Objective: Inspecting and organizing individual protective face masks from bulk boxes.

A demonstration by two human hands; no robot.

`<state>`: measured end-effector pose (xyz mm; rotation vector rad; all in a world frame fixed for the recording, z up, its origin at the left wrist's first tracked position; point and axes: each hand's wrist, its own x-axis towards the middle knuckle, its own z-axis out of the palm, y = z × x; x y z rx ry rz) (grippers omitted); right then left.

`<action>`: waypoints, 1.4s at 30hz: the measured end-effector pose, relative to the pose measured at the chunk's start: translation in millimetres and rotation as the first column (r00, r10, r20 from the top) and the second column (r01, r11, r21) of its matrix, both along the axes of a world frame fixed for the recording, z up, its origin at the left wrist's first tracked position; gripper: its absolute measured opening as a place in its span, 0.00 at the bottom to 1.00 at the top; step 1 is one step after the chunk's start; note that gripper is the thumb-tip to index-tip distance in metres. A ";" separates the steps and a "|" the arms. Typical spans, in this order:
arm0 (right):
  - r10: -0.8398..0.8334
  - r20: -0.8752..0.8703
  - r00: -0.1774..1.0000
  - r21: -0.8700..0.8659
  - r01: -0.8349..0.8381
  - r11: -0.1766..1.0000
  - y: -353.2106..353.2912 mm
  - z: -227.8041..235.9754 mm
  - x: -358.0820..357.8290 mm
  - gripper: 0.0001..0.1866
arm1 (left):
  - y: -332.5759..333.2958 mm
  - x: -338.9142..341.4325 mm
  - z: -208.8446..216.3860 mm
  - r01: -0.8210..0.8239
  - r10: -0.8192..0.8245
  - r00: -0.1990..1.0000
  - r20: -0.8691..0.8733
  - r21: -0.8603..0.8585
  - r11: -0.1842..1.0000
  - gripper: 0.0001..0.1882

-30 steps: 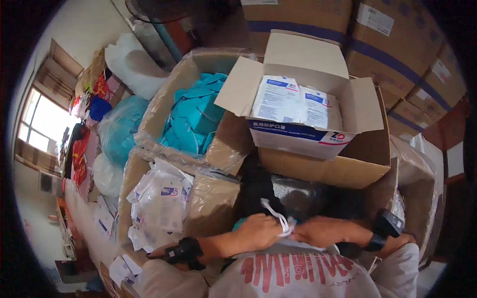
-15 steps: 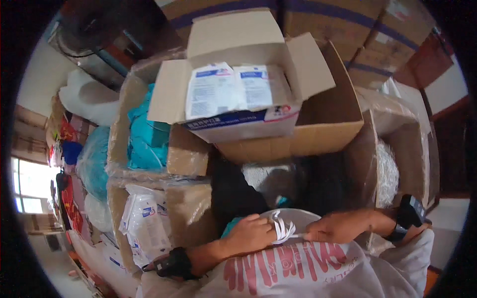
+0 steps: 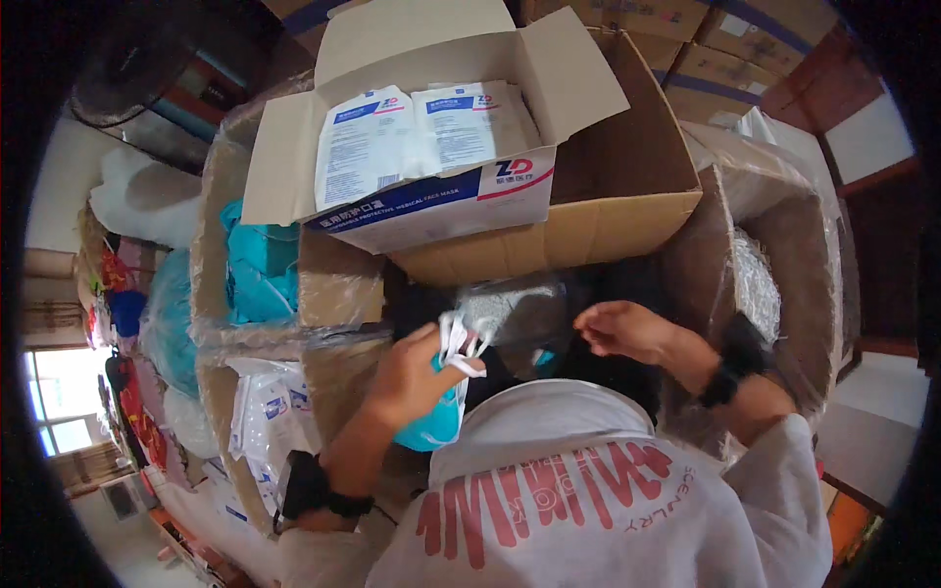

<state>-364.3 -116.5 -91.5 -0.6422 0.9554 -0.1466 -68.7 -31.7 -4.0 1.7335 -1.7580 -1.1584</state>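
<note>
My left hand (image 3: 400, 380) is closed around a teal face mask (image 3: 431, 427), whose body hangs below the palm. White elastic loops (image 3: 457, 338) are bunched at its thumb and fingers. My right hand (image 3: 627, 331) is apart from it at the right, fingers stretched out and nothing in them. Between the hands, low over my lap, sits a clear plastic bag (image 3: 515, 312) with greyish contents and a small teal patch. Straight ahead stands an open white-and-blue carton (image 3: 431, 218) packed with white packets (image 3: 365, 147).
The carton rests on a larger brown box (image 3: 608, 223). At the left, one plastic-lined box (image 3: 208, 284) holds teal masks (image 3: 263, 265); a nearer one holds wrapped white packets (image 3: 270, 416). A tall box (image 3: 809, 235) at the right contains a bundle of white strands. Stacked cartons (image 3: 725, 59) stand behind.
My hands have parted and moved away from my shirt. The left went up and left with the mask and its white loops; the right went up and opened. The whole view shifted slightly.
</note>
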 end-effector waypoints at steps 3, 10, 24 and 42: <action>-0.077 -0.100 0.992 -0.030 0.074 0.997 2.4 -81.0 29.4 0.14 | -11.5 5.6 -5.0 0.082 -0.059 0.986 0.157 -0.142 0.987 0.21; 0.098 -0.100 0.990 -0.511 -0.135 0.849 -5.5 -43.9 89.2 0.31 | -29.2 23.9 1.5 0.007 -0.018 0.998 0.064 0.170 0.985 0.21; 0.296 0.234 0.926 -0.941 0.292 -0.169 5.4 99.0 164.1 0.12 | -31.8 20.9 8.8 -0.530 0.496 0.845 -0.203 -0.187 0.827 0.22; 0.240 0.514 0.824 -0.813 0.378 0.443 -4.8 179.6 224.8 0.16 | -22.6 113.7 100.6 -0.868 0.757 0.438 -0.485 -0.447 0.216 0.25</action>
